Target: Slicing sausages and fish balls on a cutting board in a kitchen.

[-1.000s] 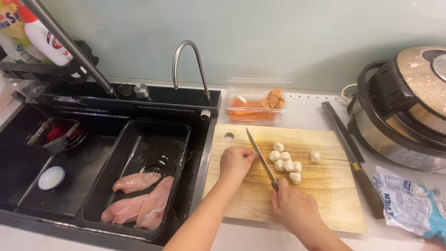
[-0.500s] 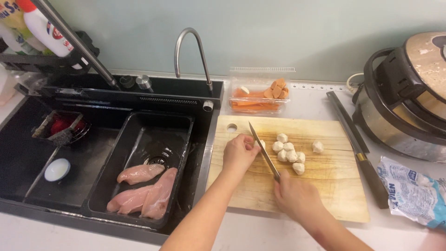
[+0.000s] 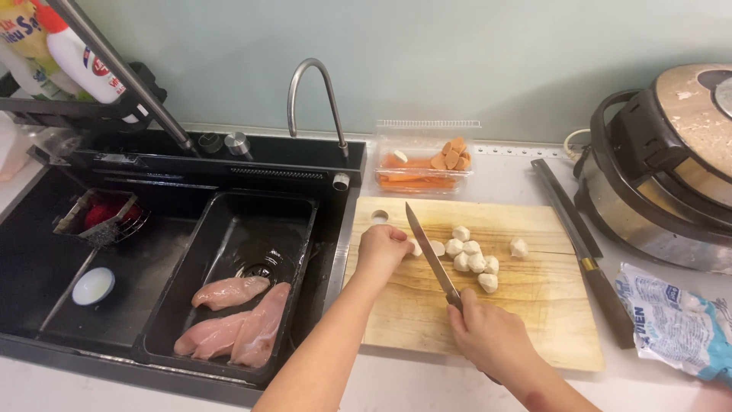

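The right hand (image 3: pixel 492 336), at the lower centre of the frame, is gripping the handle of a kitchen knife (image 3: pixel 429 252), fingers closed around it. The blade is pointing up and left across the cutting board (image 3: pixel 534 336), its tip near the board's round hole.

The left hand (image 3: pixel 381 250) is curled, fingertips down, pinning one white ball (image 3: pixel 415 247) against the board just left of the blade. Whether that ball is already cut through is unclear, since the hand covers most of it.

Compared with the earlier views, both hands are remaining in nearly the same posture; the blade is sitting at the same angle, right beside the pinned ball. The apparent shift of the scene is mostly head motion, not hand motion. This is indicating that slicing is continuing piece by piece.

The pile of white balls (image 3: pixel 473 255) is lying just right of the blade at the board's centre, with one ball (image 3: pixel 519 247) apart further right.

A second long knife (image 3: pixel 583 252) is lying on the desk (image 3: pixel 518 164) right of the board. Raw chicken pieces (image 3: pixel 232 320) are lying in the black sink tray (image 3: pixel 301 267) at lower left.
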